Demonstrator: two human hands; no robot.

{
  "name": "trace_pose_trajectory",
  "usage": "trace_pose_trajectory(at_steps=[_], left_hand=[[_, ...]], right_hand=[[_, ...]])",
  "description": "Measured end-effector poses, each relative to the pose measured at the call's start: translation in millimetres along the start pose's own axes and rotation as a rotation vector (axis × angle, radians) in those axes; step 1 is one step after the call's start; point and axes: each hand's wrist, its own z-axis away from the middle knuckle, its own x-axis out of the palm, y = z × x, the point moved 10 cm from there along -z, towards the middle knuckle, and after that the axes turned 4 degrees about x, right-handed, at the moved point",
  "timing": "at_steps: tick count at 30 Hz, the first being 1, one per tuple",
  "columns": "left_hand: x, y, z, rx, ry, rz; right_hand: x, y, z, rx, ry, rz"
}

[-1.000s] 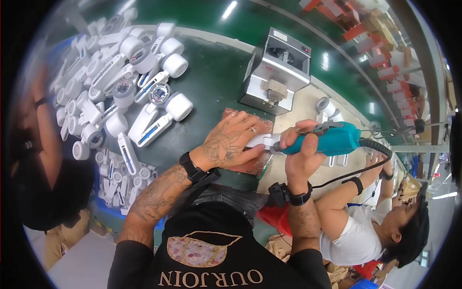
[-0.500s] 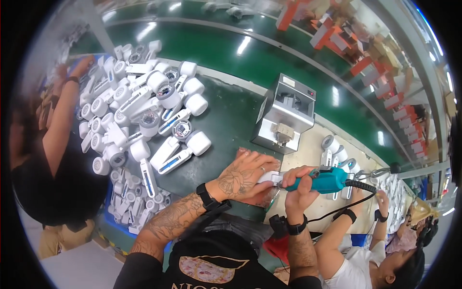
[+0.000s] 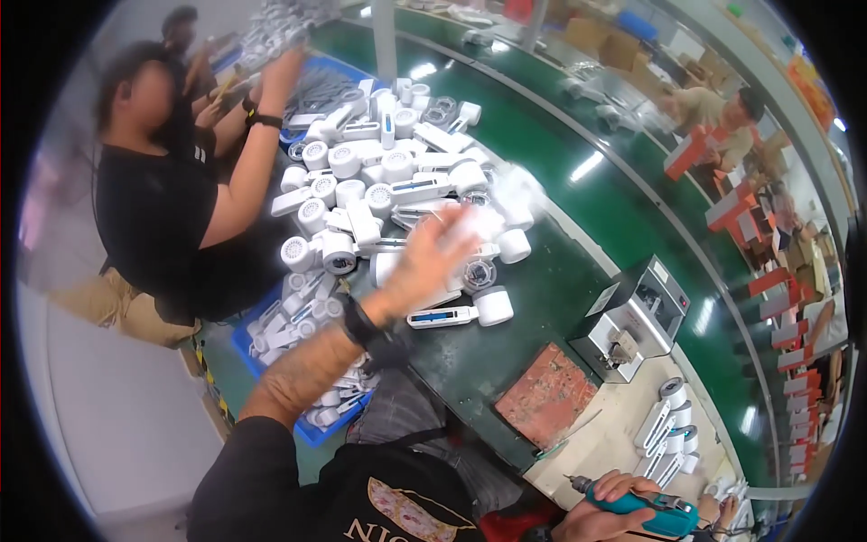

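Observation:
My left hand (image 3: 432, 262) reaches over a pile of white handled devices (image 3: 397, 167) with round heads. Its fingers are smeared by motion but closed round a blurred white handled device (image 3: 513, 194), whose outline merges with the pile. At the lower right, my right hand (image 3: 596, 522) grips a teal electric screwdriver (image 3: 666, 517), its bit pointing left. A reddish square board (image 3: 545, 396) lies on the table between my hands, with nothing on it.
A grey metal machine (image 3: 629, 325) stands beyond the board. Several white devices (image 3: 664, 429) lie in a row to its right. A blue crate (image 3: 312, 434) of parts is at the left. A co-worker (image 3: 163, 181) reaches across the pile's far left.
My left hand has left the reddish board and swung left over the pile with a white device. My right hand has drawn the screwdriver off toward the lower right. The view has turned left.

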Motion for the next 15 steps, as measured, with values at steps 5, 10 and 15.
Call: trace_pose_trajectory(at_steps=[5, 10, 15], left_hand=[[-143, -87, -114, -0.129, 0.354, -0.191], [-229, -114, -180, 0.068, 0.21, -0.875], [-111, -7, -157, 0.369, 0.242, -1.064]], right_hand=[[-24, 15, 9, -0.001, -0.041, 0.058], [-1, 30, 10, 0.121, -0.14, -0.104], [-11, 29, 15, 0.157, -0.124, -0.025]])
